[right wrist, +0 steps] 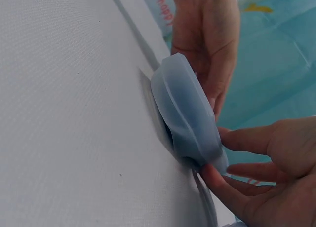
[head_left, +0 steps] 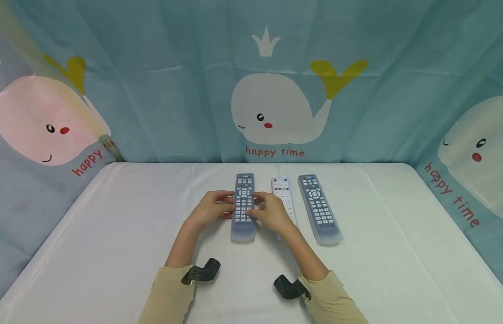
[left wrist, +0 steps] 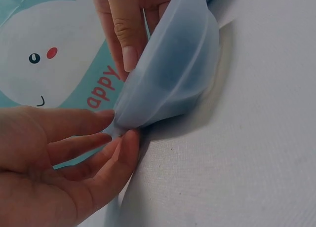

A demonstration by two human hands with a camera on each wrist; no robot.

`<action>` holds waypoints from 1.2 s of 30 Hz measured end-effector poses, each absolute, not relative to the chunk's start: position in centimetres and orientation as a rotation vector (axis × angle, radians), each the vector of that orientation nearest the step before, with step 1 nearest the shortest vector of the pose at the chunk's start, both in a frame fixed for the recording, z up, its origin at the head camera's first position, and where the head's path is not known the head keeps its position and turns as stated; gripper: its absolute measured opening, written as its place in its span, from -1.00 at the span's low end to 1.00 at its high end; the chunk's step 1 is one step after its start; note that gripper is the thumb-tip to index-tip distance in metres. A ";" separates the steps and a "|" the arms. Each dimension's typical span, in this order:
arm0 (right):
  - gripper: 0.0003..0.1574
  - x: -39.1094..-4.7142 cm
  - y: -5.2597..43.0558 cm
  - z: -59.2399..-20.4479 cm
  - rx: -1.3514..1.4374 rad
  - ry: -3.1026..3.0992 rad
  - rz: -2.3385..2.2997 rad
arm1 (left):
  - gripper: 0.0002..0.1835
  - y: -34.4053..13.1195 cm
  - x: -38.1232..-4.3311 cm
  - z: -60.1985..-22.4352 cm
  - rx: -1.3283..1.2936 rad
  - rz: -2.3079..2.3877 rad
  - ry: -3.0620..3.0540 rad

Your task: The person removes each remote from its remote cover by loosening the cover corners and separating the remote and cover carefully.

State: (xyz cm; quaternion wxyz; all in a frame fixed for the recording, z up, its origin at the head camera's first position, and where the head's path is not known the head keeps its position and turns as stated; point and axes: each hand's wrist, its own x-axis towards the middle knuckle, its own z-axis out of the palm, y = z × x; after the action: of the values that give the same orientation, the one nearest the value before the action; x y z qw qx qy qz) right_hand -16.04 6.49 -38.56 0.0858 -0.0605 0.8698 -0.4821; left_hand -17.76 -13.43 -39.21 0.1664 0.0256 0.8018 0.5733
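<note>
A dark remote control [head_left: 243, 231] in a translucent bluish cover lies in the middle of the head view, its buttons facing up. My left hand [head_left: 210, 209] holds its left edge with thumb and fingertips. On the opposite edge, my right hand [head_left: 273, 213] pinches it, the thumb lying over the lower buttons. Both wrist views show the rounded near end of the cover [left wrist: 180, 59], with the fingers at its sides. In the right wrist view the covered remote's end [right wrist: 185, 103] appears tilted against the white cloth. A white remote control [head_left: 283, 191] is partly hidden behind my right hand.
Right of the white remote lies another dark remote control [head_left: 319, 209] in a translucent cover, slightly angled. White cloth [head_left: 125, 234] covers the table. A blue curtain [head_left: 174, 90] printed with whales hangs behind the table and along its sides.
</note>
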 end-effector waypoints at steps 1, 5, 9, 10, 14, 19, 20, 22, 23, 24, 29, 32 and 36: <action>-0.29 -16.0 6.5 -38.5 -0.181 2.587 -1.446 | -0.44 -13.4 -17.8 -39.2 0.070 1.635 2.281; -0.30 -16.1 6.4 -38.6 -0.178 2.563 -1.488 | -0.43 -13.4 -17.7 -39.2 0.054 1.645 2.281; -0.31 -16.1 6.4 -38.7 -0.176 2.541 -1.512 | -0.43 -13.4 -17.6 -39.0 0.037 1.662 2.281; -0.31 -16.1 6.5 -38.6 -0.177 2.533 -1.517 | -0.43 -13.4 -17.6 -38.9 0.034 1.668 2.279; -0.32 -15.9 6.6 -38.1 -0.214 2.528 -1.531 | -0.42 -13.6 -17.4 -38.7 0.031 1.682 2.276; -0.33 -15.7 6.9 -37.6 -0.214 2.540 -1.553 | -0.38 -13.6 -17.5 -38.6 0.033 1.719 2.250; -0.33 -15.8 6.9 -37.6 -0.209 2.541 -1.558 | -0.38 -13.6 -17.5 -38.6 0.032 1.727 2.244; -0.31 -15.8 6.9 -37.7 -0.187 2.526 -1.581 | -0.39 -13.6 -17.5 -38.6 0.019 1.737 2.232; -0.30 -15.9 6.9 -37.7 -0.182 2.523 -1.588 | -0.39 -13.6 -17.6 -38.6 0.013 1.742 2.224; -0.29 -15.9 6.9 -37.7 -0.175 2.519 -1.596 | -0.40 -13.6 -17.6 -38.6 0.005 1.747 2.217; -0.24 -16.0 7.0 -37.6 -0.161 2.510 -1.601 | -0.38 -13.6 -17.8 -38.5 -0.016 1.761 2.178; -0.24 -16.0 7.1 -37.3 -0.153 2.507 -1.618 | -0.35 -13.7 -17.8 -38.5 -0.002 1.765 2.161; -0.28 -15.8 7.2 -37.1 -0.138 2.497 -1.651 | -0.32 -13.8 -17.7 -38.6 0.032 1.786 2.138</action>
State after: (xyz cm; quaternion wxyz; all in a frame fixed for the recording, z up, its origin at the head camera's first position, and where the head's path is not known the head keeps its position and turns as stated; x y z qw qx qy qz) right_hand -15.82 7.22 -37.15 0.0725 -0.0458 0.8312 -0.5494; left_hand -17.74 -13.79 -38.60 0.1769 0.0114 0.7554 0.6309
